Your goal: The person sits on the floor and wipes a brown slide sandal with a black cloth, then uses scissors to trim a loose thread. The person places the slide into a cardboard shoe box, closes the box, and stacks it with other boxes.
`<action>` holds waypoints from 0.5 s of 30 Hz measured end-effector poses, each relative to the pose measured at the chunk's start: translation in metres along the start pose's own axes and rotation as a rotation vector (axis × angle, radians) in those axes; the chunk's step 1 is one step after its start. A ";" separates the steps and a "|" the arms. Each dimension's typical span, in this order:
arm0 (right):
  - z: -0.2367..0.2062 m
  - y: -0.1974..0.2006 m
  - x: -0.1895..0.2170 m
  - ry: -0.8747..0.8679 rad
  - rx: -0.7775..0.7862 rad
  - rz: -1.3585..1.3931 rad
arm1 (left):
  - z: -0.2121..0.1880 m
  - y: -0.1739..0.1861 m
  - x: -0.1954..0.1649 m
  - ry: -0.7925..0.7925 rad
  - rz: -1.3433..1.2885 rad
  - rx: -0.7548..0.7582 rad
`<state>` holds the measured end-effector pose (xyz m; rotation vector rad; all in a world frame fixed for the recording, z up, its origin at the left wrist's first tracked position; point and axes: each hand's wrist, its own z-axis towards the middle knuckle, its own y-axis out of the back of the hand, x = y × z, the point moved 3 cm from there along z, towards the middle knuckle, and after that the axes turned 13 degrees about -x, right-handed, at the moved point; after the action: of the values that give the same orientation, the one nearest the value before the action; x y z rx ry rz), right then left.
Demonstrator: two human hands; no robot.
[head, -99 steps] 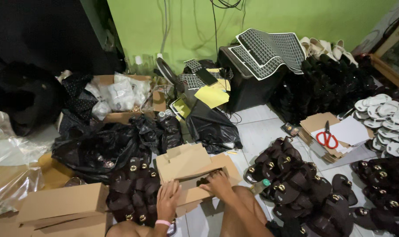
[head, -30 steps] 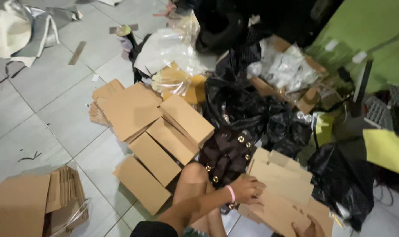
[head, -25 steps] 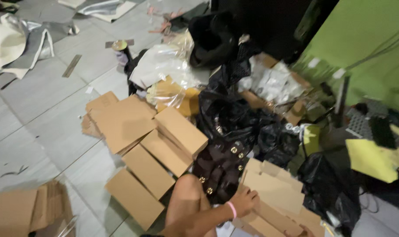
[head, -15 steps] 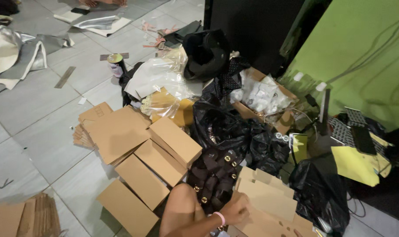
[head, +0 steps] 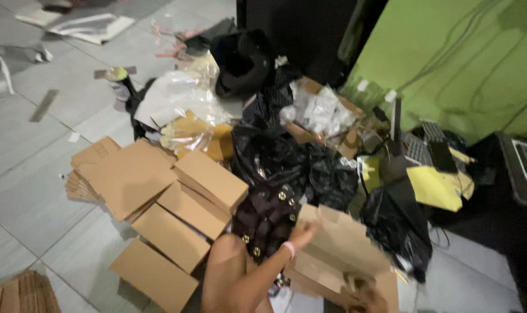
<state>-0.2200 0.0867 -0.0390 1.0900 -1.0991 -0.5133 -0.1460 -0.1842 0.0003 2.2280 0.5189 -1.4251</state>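
Observation:
My left hand [head: 302,235], with a pink band at the wrist, grips the near flap of an open brown cardboard box [head: 340,250] on the floor in front of me. My right hand [head: 361,290] is blurred at the box's lower right edge; its grip is unclear. Just left of the box lies a pile of black sandals with gold studs [head: 265,215]. My bare knee [head: 231,281] is below the left hand.
Three closed brown boxes [head: 171,235] and flat cardboard [head: 127,174] lie to the left on the grey tiles. Black plastic bags [head: 286,159] and clear bags [head: 179,101] are heaped behind. A yellow sheet [head: 434,188] and keyboards lie by the green wall [head: 449,52].
The view has swung from the floor at my left toward the green wall. My left hand stays at the box flap, and the box now tilts up more.

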 end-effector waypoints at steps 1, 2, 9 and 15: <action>-0.012 -0.003 0.002 0.038 0.002 -0.002 | 0.001 0.004 0.002 0.042 0.121 -0.125; -0.026 -0.007 0.001 0.068 -0.008 -0.016 | 0.001 0.007 0.006 0.089 0.241 -0.255; -0.082 -0.010 -0.022 0.193 -0.244 -0.052 | -0.022 0.043 0.053 -0.139 -0.138 -0.319; -0.103 -0.012 -0.013 0.078 -0.417 -0.036 | -0.056 0.107 0.094 -0.287 0.216 -0.864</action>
<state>-0.1308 0.1370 -0.0605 0.7582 -0.8563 -0.6881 -0.0099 -0.2358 -0.0477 1.3271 0.6178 -1.0853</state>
